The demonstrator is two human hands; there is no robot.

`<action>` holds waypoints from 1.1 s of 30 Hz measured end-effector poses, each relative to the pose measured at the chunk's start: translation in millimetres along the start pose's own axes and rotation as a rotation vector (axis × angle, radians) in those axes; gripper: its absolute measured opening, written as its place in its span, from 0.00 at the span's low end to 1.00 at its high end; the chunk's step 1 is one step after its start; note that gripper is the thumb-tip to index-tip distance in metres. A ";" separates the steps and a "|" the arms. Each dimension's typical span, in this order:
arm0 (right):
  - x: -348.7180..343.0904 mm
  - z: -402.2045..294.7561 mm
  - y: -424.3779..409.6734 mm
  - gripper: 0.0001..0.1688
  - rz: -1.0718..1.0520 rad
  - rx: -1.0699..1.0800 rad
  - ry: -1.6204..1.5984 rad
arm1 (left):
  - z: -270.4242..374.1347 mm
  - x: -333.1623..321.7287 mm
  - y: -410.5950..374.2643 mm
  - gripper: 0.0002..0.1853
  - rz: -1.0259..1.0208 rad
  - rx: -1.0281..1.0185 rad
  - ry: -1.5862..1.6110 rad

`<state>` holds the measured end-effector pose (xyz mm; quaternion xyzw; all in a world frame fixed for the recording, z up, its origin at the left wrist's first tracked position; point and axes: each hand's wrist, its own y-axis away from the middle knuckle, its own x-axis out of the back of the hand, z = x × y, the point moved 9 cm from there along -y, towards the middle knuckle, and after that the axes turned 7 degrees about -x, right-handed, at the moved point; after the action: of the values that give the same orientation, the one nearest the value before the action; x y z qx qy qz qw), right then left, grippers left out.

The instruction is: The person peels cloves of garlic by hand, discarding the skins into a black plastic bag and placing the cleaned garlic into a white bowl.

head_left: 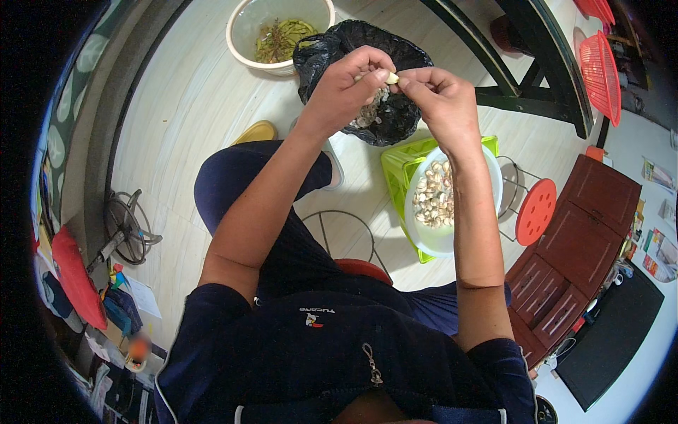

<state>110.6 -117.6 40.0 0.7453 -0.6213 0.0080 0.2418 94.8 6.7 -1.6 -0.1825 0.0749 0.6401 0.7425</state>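
Observation:
A pale peeled garlic clove (392, 78) is pinched between the thumb and fingers of my left hand (352, 85). My right hand (442, 98) grips the clove's other end with its thumb and fingertips. Both hands are over an open black plastic bag (365, 40), which has whitish skins (368, 114) inside. Below my right hand, a white bowl (416, 236) holds many garlic cloves (434, 199) that look unpeeled. My right forearm covers part of that bowl.
The bowl rests on a lime-green plastic stool or crate (394, 164). Beyond the bag stands a pail (233, 32) with green pods or scraps (286, 40) in it. A dark wooden table frame (508, 95) is at upper right. A red-topped stool (536, 212) stands right of the bowl.

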 end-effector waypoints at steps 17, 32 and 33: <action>-1.1 -1.0 10.1 0.08 0.302 0.150 0.007 | -8.6 -4.5 1.7 0.05 0.050 0.101 0.382; 3.0 4.4 14.0 0.07 0.350 0.283 0.080 | -21.7 -2.9 4.1 0.10 0.063 0.204 0.614; 0.8 -2.7 17.4 0.06 0.343 0.332 0.128 | -21.7 -1.9 4.6 0.10 0.064 0.205 0.618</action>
<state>95.4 -119.3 48.8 0.6563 -0.7124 0.1981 0.1502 92.6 -2.5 -21.8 -0.2900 0.3664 0.5666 0.6787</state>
